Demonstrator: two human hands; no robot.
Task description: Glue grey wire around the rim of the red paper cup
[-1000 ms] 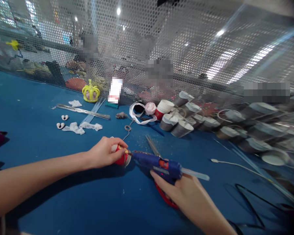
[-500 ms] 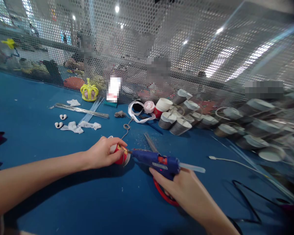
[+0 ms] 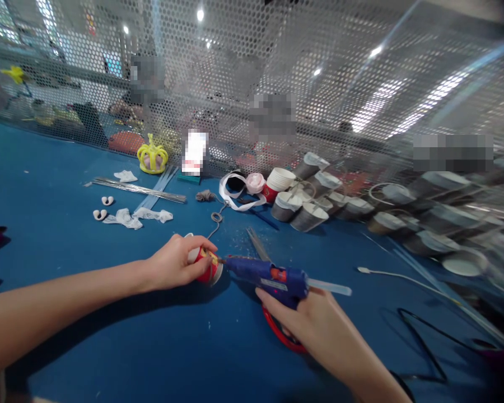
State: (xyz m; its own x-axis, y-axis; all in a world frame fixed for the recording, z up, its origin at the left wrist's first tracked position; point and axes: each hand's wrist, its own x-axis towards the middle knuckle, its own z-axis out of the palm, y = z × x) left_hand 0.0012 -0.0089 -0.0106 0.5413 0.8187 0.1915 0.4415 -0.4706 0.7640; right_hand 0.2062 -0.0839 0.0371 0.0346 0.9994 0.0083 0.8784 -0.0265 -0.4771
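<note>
At the lower right of the frame, the right hand (image 3: 319,330) grasps a dark-blue plastic glue gun (image 3: 252,271) by its handle, a translucent rod-shaped glue stick (image 3: 331,287) jutting from its rear. Beneath the gun lie metal scissors with red loop handles (image 3: 279,334), partly covered. At the centre, the left hand (image 3: 177,263) grips a small red-and-white cup (image 3: 212,275), tipped on its side just above or on the blue tabletop (image 3: 163,352); the gun's nozzle points at it (whether they touch, I cannot tell). Farther back, left of centre, white lace scraps (image 3: 126,219) lie in front of a bundle of thin silvery wires (image 3: 140,190). Behind these stands a bright-yellow, crown-shaped ornament (image 3: 153,158); grey, pale-rimmed cups (image 3: 311,218) cluster right of centre. A perforated grey screen (image 3: 222,73) spans the top.
</note>
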